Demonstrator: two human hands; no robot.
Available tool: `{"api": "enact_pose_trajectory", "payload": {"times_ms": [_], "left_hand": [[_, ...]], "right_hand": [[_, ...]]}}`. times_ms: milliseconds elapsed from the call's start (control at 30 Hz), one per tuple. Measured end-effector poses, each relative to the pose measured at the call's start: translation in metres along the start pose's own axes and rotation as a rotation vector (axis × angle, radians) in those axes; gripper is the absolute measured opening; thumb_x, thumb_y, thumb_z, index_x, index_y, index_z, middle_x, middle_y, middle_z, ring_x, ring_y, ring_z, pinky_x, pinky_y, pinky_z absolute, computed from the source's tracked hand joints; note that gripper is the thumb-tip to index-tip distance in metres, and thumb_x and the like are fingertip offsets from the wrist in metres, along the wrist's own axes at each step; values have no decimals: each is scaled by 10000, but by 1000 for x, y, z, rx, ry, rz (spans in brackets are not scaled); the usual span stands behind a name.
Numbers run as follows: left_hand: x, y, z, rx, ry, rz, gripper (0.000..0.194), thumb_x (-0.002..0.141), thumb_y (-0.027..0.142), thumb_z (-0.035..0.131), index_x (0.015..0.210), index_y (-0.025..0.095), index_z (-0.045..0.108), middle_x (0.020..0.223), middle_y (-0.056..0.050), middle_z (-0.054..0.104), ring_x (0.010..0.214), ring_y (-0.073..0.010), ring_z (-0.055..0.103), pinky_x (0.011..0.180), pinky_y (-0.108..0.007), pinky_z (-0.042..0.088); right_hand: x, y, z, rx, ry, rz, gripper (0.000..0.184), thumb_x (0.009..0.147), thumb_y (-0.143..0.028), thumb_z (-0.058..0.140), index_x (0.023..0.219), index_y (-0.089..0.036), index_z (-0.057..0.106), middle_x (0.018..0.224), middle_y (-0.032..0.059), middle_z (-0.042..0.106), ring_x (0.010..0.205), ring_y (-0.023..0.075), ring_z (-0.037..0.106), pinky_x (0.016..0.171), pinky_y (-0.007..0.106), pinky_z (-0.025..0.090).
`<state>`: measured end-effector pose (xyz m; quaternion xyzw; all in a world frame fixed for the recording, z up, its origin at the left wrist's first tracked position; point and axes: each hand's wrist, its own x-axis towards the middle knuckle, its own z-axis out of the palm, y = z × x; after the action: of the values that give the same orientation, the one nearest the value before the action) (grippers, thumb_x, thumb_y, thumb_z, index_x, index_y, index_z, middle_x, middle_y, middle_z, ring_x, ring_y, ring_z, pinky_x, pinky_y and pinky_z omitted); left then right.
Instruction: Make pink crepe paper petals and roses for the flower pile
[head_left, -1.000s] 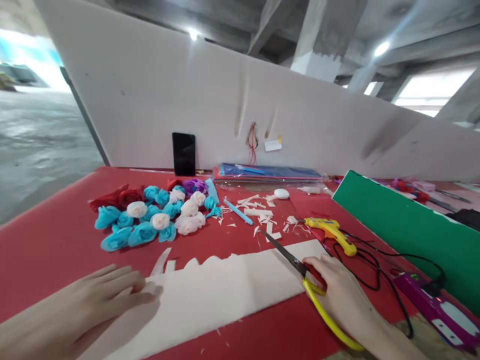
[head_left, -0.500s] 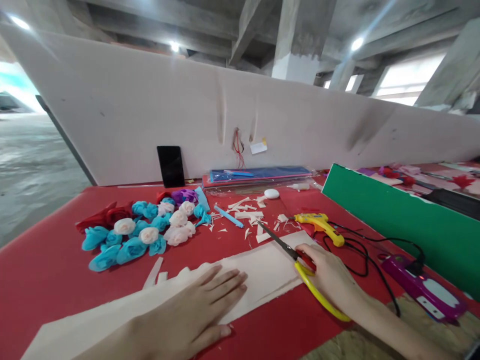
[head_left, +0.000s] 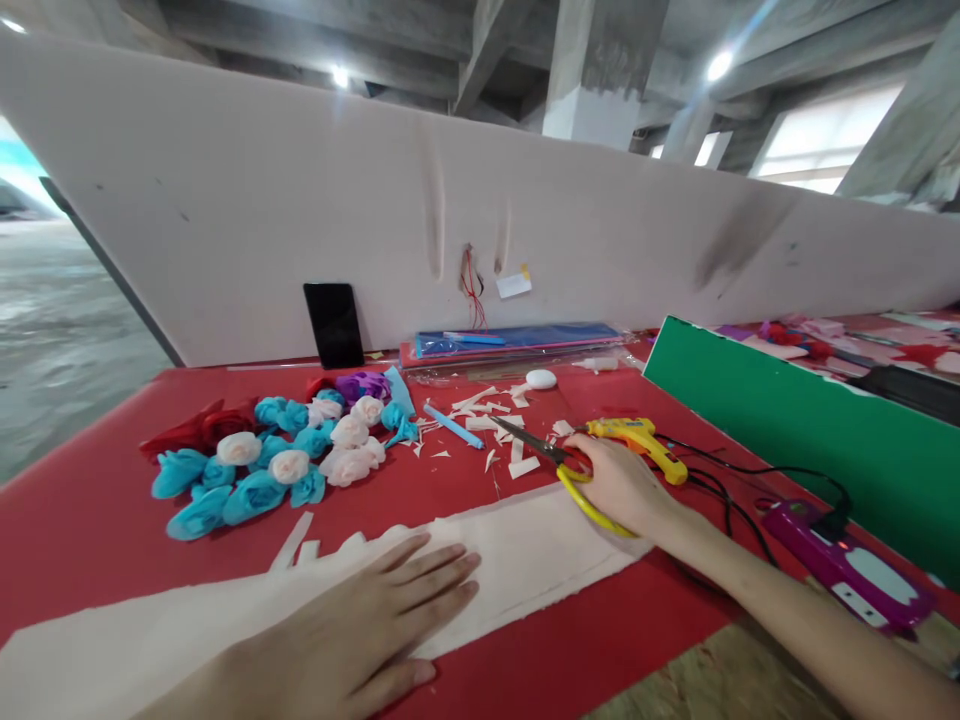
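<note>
My left hand [head_left: 375, 625] lies flat, fingers stretched, on a long strip of cream crepe paper [head_left: 517, 570]. In my right hand [head_left: 619, 480] is a pair of scissors [head_left: 589, 500] with yellow and red handles. Its blades look closed and point up and left, over the red table beyond the paper's far edge. Several cream paper scraps [head_left: 495, 423] lie around the scissor tips, beside a light blue pen [head_left: 454, 426]. Just past my right hand rests a yellow glue gun [head_left: 637, 440].
Blue, cream, red and purple paper flowers [head_left: 259, 495] are bunched at the left. A black phone [head_left: 334, 325] leans on the white wall panel [head_left: 300, 180]. A green board [head_left: 787, 430] and a purple power strip [head_left: 847, 570] with black cords stand at the right.
My right hand has moved the scissors away from me and leftward, off the paper toward the scraps. My left hand stays flat on the paper. The view has shifted slightly.
</note>
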<state>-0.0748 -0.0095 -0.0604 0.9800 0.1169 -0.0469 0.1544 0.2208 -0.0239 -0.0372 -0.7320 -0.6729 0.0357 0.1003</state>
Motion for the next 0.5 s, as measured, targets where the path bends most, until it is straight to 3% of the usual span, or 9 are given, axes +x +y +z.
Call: {"api": "enact_pose_trajectory", "payload": {"times_ms": [233,500], "left_hand": [[0,1,-1,-14,37,11,554,967,340,359,1466,311,118,1512,10,206,1381,-232,220,1137,-451,174],[-1,3,-5,-85,50,4,545,964,353,368,1459,317,143,1506,1,228,1376,-241,230,1136,-467,162]], "right_hand": [[56,-20,7,-83,-120,-10,293,897,-308,557,1153,-166,554,1154,78,588,970,212,605,809,414,517],[98,-45,19,-56,-201,-84,295,895,-304,559,1160,-175,552,1169,78,581,982,214,601,811,410,517]]}}
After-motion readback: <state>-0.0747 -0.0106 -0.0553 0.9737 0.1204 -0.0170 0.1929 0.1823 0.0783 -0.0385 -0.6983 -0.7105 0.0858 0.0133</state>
